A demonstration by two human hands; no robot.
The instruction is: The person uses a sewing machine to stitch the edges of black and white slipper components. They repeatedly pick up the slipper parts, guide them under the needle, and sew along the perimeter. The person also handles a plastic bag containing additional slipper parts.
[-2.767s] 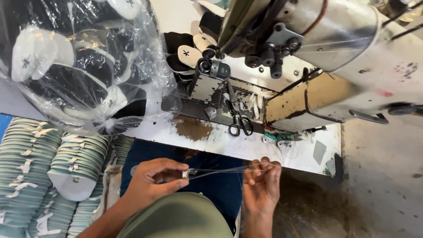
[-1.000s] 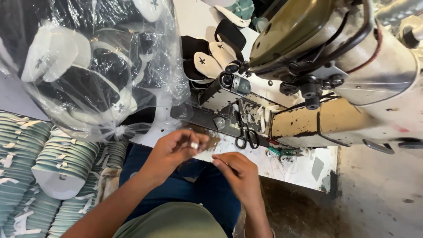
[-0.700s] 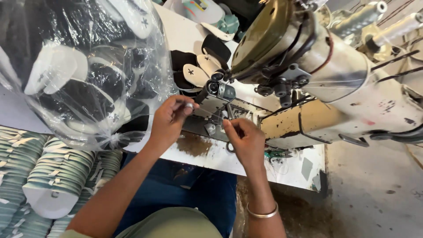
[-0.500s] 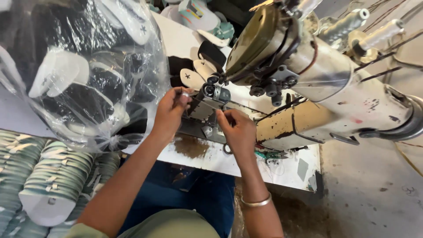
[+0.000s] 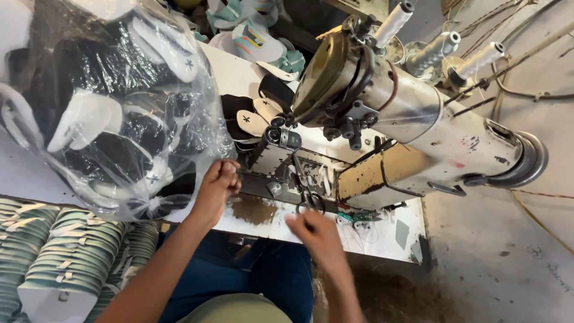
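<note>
White worktable (image 5: 382, 236) carries a worn sewing machine (image 5: 412, 119). Left hand (image 5: 216, 184) pinches shut beside its needle plate; what it pinches is unclear. Right hand (image 5: 317, 233), blurred below the machine, grip unclear.

Black scissors (image 5: 311, 202) flat beside sewing machine (image 5: 418, 119)

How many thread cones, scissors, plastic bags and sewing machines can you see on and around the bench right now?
Thread cones on top of the machine: 3
Scissors by the needle plate: 1
Clear plastic bag of cut pieces: 1
Sewing machine: 1
Total: 6
</note>
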